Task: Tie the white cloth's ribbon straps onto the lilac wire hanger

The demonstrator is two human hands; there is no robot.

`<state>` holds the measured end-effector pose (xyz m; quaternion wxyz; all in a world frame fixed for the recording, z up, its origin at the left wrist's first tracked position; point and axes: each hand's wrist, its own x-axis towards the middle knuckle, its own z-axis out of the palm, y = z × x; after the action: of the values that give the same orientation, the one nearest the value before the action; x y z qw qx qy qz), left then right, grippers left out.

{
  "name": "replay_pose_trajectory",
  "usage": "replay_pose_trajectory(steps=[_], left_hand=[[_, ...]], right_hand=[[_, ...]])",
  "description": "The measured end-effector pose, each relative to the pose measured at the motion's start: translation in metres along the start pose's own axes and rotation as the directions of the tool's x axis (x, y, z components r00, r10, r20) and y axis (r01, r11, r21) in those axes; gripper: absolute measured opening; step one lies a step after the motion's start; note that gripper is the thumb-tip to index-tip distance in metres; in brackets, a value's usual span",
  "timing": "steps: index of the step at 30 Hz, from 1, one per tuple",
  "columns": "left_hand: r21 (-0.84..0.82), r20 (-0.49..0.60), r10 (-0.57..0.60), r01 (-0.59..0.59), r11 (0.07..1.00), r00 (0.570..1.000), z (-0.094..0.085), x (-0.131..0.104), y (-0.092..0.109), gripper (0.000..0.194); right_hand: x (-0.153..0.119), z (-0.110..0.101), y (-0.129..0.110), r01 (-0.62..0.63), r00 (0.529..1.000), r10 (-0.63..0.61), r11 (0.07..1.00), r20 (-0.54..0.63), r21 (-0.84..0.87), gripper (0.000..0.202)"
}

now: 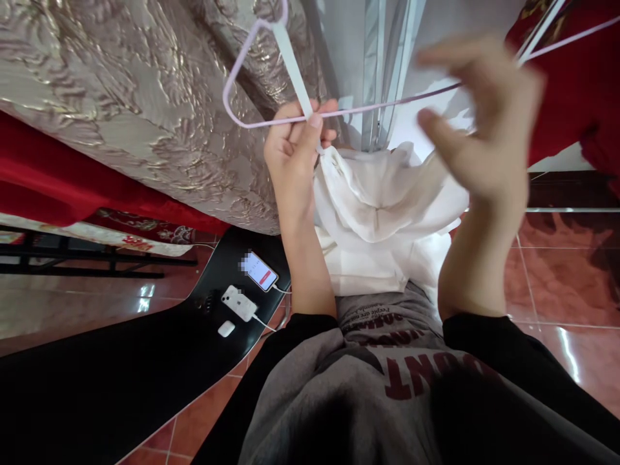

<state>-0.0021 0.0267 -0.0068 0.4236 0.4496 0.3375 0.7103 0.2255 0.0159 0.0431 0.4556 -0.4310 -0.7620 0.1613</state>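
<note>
My left fingers [310, 134] pinched the white strap [293, 64] against the lilac hanger [372, 108], a grip best kept firm; my right fingers [438, 132] were spread. The white garment [378, 206] hung below the hanger's lower edge.

Gray shirt [402, 416] on the person has big dark red words, upside down in this view. Lg. word [411, 382] reads "DONT", w/ its start in shade. Next row, also lg. & red, is bent by folds, so can't read it for sure. In the sm. dark print past that, "People are" seems to show; the rest is too tiny. Lit phone [261, 270] on the black bench [121, 368] has a red button & marks too sm. to read. White strip [97, 234] has red marks, can't read 'em.
</note>
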Motion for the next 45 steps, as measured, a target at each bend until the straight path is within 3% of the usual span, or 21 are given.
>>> replay_pose_trajectory(steps=[2, 5, 7, 10, 12, 16, 20, 22, 24, 26, 27, 29, 31, 33, 35, 36, 38, 40, 41, 43, 45], left_hand=[[0.028, 0.002, 0.004, -0.004, 1.000, 1.000, -0.006, 0.001, -0.004, 0.019], [0.113, -0.004, 0.065, -0.064, 0.992, 0.998, -0.016, -0.001, -0.003, 0.018], [0.226, 0.052, 0.083, -0.093, 0.970, 0.995, -0.021, -0.006, 0.004, 0.022], [0.375, 0.197, 0.029, -0.102, 0.922, 0.980, -0.023, -0.017, 0.021, 0.025], [0.387, 0.252, 0.020, -0.120, 0.914, 0.968, -0.018, -0.024, 0.037, 0.021], [0.169, 0.179, 0.064, -0.095, 0.981, 0.982, -0.004, -0.024, 0.077, 0.022], [-0.159, 0.039, 0.003, 0.004, 0.987, 0.999, -0.002, -0.010, 0.100, 0.055], [-0.212, -0.145, 0.055, -0.085, 0.973, 0.988, -0.006, -0.005, 0.091, 0.052], [-0.172, -0.370, 0.162, -0.239, 0.956, 0.915, -0.011, -0.002, 0.071, 0.028], [-0.075, -0.491, 0.129, -0.189, 0.979, 0.862, -0.013, -0.001, 0.048, 0.020], [-0.069, -0.507, 0.066, -0.117, 0.991, 0.859, -0.012, 0.000, 0.039, 0.013], [-0.118, -0.466, -0.058, 0.003, 0.993, 0.883, -0.005, -0.001, 0.027, 0.007], [-0.178, -0.343, -0.121, 0.062, 0.982, 0.932, 0.006, -0.003, 0.025, 0.019], [-0.215, -0.224, -0.095, 0.046, 0.976, 0.970, 0.018, -0.007, 0.028, 0.033], [-0.244, -0.180, -0.063, 0.017, 0.970, 0.982, 0.025, -0.010, 0.031, 0.041], [-0.253, -0.173, -0.050, 0.005, 0.967, 0.984, 0.027, -0.011, 0.032, 0.042], [-0.249, -0.162, -0.045, 0.003, 0.969, 0.986, 0.026, -0.011, 0.031, 0.042], [-0.231, -0.154, -0.044, 0.007, 0.973, 0.987, 0.025, -0.010, 0.027, 0.038], [-0.224, -0.157, -0.044, 0.008, 0.974, 0.987, 0.024, -0.009, 0.025, 0.036], [-0.222, -0.169, -0.047, 0.009, 0.975, 0.985, 0.024, -0.009, 0.021, 0.034], [-0.225, -0.164, -0.053, 0.015, 0.974, 0.985, 0.025, -0.009, 0.019, 0.034]], right_hand=[[-0.007, 0.020, 0.007, 0.066, 0.996, -0.062, 0.995, 0.057, -0.081, 0.043], [-0.019, 0.039, 0.012, 0.044, 0.995, -0.057, 0.987, -0.080, -0.152, 0.033], [-0.025, 0.042, 0.011, 0.032, 0.987, -0.055, 0.988, -0.149, -0.152, 0.028], [-0.027, 0.039, 0.008, 0.032, 0.995, -0.046, 0.989, -0.094, -0.144, 0.027], [-0.026, 0.036, 0.007, 0.019, 0.997, -0.028, 0.991, -0.065, -0.133, 0.027], [-0.025, 0.036, 0.004, -0.017, 0.997, 0.011, 0.998, -0.080, -0.069, 0.027], [-0.027, 0.036, 0.000, -0.049, 0.995, 0.045, 0.998, -0.094, -0.039, 0.025], [-0.027, 0.034, 0.000, -0.045, 0.994, 0.040, 0.998, -0.100, -0.045, 0.024], [-0.028, 0.034, 0.000, -0.028, 0.993, 0.023, 0.999, -0.112, -0.047, 0.023], [-0.028, 0.035, 0.001, -0.020, 0.993, 0.015, 0.999, -0.116, -0.040, 0.023], [-0.029, 0.037, 0.001, -0.020, 0.993, 0.015, 0.999, -0.119, -0.038, 0.024], [-0.029, 0.041, -0.002, -0.016, 0.992, 0.011, 0.999, -0.129, -0.037, 0.025], [-0.030, 0.045, -0.006, 0.015, 0.991, -0.021, 0.999, -0.135, -0.044, 0.027], [-0.031, 0.046, -0.009, 0.073, 0.988, -0.076, 0.997, -0.137, -0.029, 0.025], [-0.033, 0.041, -0.006, 0.168, 0.959, -0.155, 0.985, -0.237, 0.035, 0.020], [-0.035, 0.037, -0.001, 0.218, 0.920, -0.185, 0.974, -0.346, 0.059, 0.020], [-0.037, 0.028, 0.015, 0.262, 0.784, -0.179, 0.964, -0.594, 0.055, 0.026], [-0.040, 0.018, 0.038, 0.178, 0.673, -0.083, 0.983, -0.734, 0.052, 0.030], [-0.042, 0.014, 0.049, 0.102, 0.674, -0.005, 0.991, -0.738, 0.086, 0.028], [-0.045, 0.011, 0.063, -0.047, 0.759, 0.153, 0.982, -0.633, 0.182, 0.017], [-0.047, 0.013, 0.063, -0.124, 0.828, 0.220, 0.969, -0.515, 0.215, 0.012]])
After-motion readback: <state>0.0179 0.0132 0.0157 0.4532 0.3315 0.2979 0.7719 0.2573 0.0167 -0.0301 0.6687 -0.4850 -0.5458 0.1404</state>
